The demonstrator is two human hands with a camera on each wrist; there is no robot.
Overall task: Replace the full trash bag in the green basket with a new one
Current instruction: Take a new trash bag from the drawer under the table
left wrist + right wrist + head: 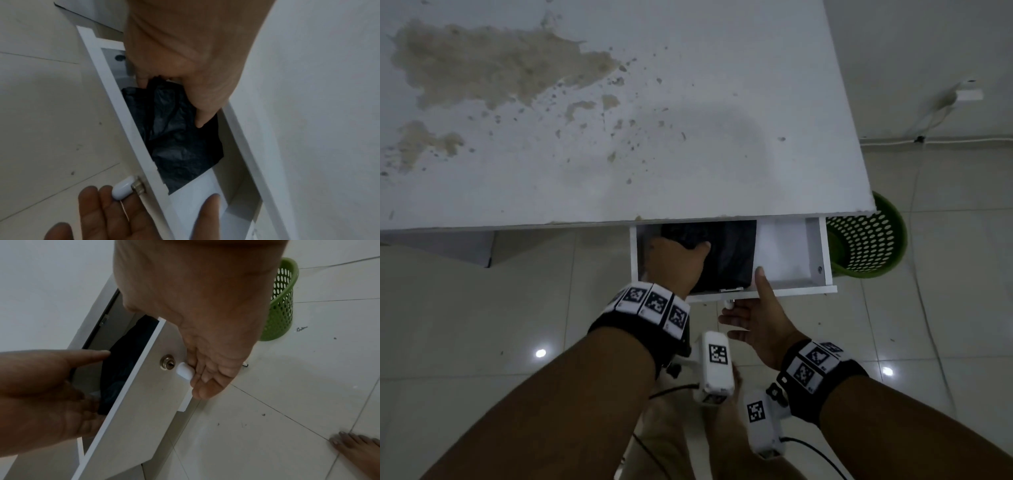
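Note:
A white drawer (815, 253) stands pulled out under the table's front edge. Crumpled black trash bags (729, 253) lie in its left half. My left hand (681, 253) reaches into the drawer; in the left wrist view its fingers and thumb pinch a fold of the black bag (174, 129). My right hand (750, 308) holds the drawer front, thumb hooked over the top edge and fingers beside the white knob (185, 371). The green perforated basket (866, 240) stands on the floor right of the drawer, partly under the table corner.
A white sheet (777, 253) covers the drawer's right half. The stained white tabletop (619, 120) fills the upper view. A socket strip (967, 94) with cables sits by the wall at right. My bare foot (357, 449) is on the tiled floor.

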